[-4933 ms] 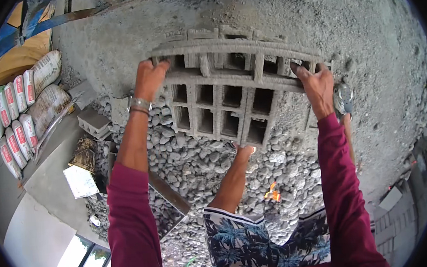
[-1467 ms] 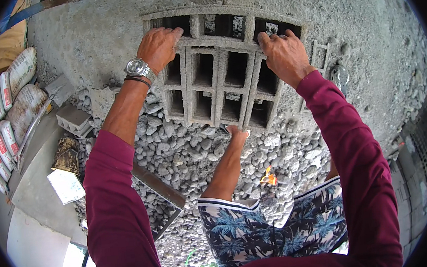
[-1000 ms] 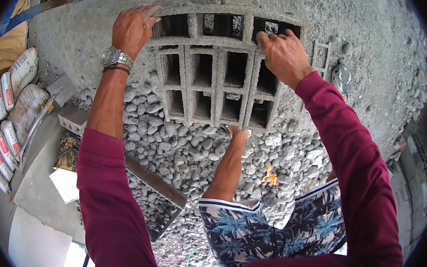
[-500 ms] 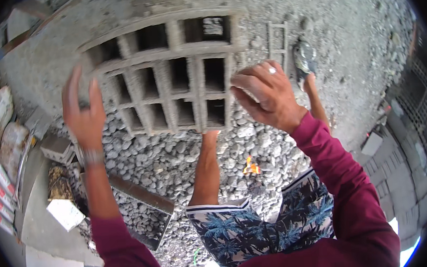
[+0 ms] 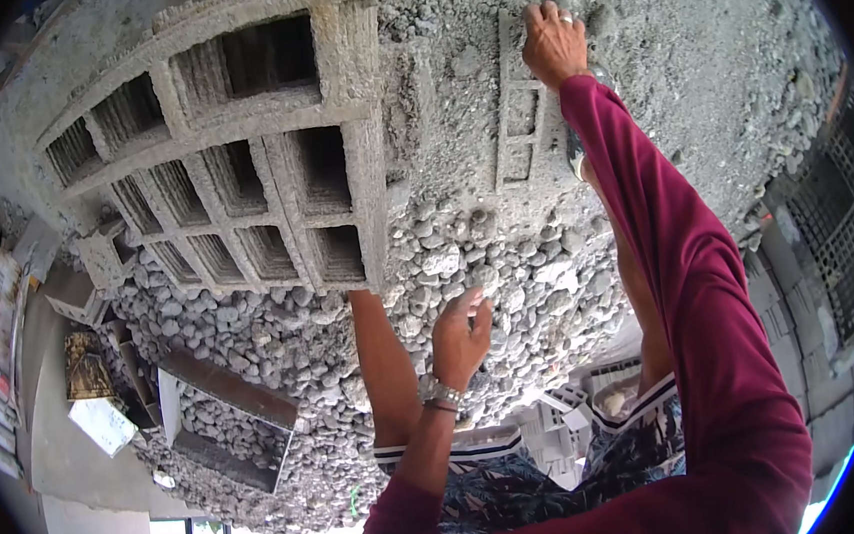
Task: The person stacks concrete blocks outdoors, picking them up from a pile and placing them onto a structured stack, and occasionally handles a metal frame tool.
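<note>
Head view: the right hand (image 5: 555,46) bends its fingers at the far end of a ladder-shaped concrete outline (image 5: 523,140) on the gritty ground (image 5: 714,94); I cannot tell whether it grips anything. The left hand (image 5: 461,343), loosely open and holding nothing, hovers above grey stones (image 5: 551,307). Stacked hollow blocks (image 5: 255,125) stand left of the outline, apart from both hands.

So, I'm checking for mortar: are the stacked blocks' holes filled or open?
Open: the stacked blocks show dark hollows and bare inner walls; depths unclear.
</note>
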